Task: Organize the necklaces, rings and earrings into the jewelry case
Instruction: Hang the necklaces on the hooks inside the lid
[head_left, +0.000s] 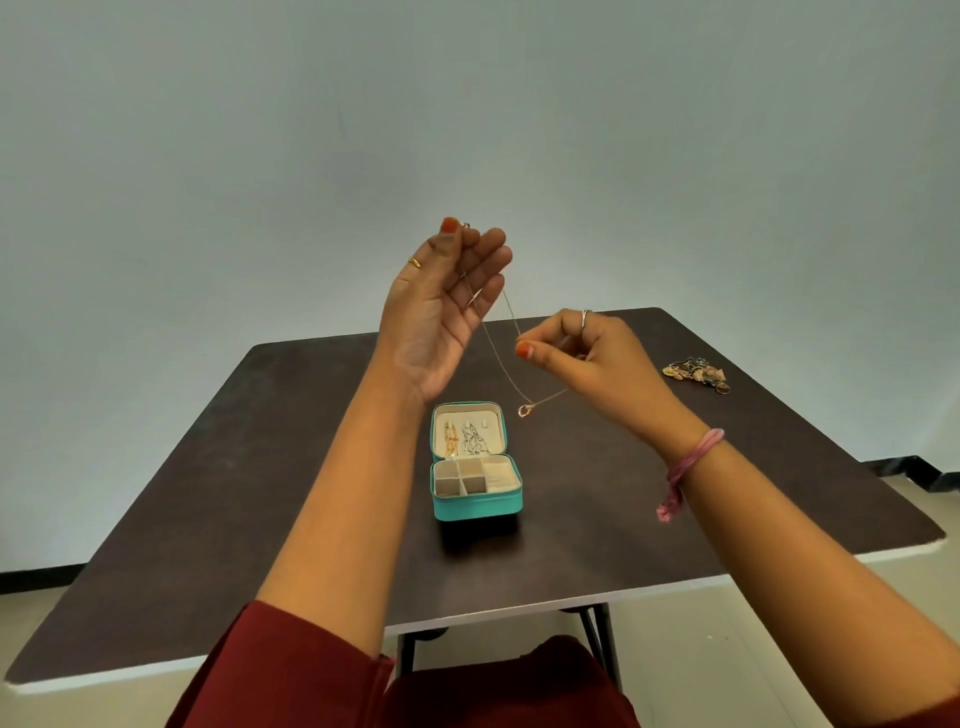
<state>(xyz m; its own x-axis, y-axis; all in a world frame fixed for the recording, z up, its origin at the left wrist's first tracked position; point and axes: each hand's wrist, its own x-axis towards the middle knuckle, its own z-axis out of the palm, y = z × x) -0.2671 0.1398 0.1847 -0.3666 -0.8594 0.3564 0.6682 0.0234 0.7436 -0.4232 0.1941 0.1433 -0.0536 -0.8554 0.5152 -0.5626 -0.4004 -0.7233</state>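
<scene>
A thin rose-gold necklace (493, 343) with a small ring pendant (524, 411) hangs in the air between both hands. My left hand (441, 301) is raised high, palm toward me, and pinches one end of the chain between thumb and fingertip. My right hand (582, 353), lower and to the right, pinches the chain further along. Below them the teal jewelry case (475, 506) lies open on the table. Its lid holds a gold and a silver necklace (462, 439). Its base has several small cream compartments.
A pile of mixed jewelry (697, 372) lies near the far right of the dark brown table (260, 493). The table's front edge is close to my lap, and a plain wall stands behind it.
</scene>
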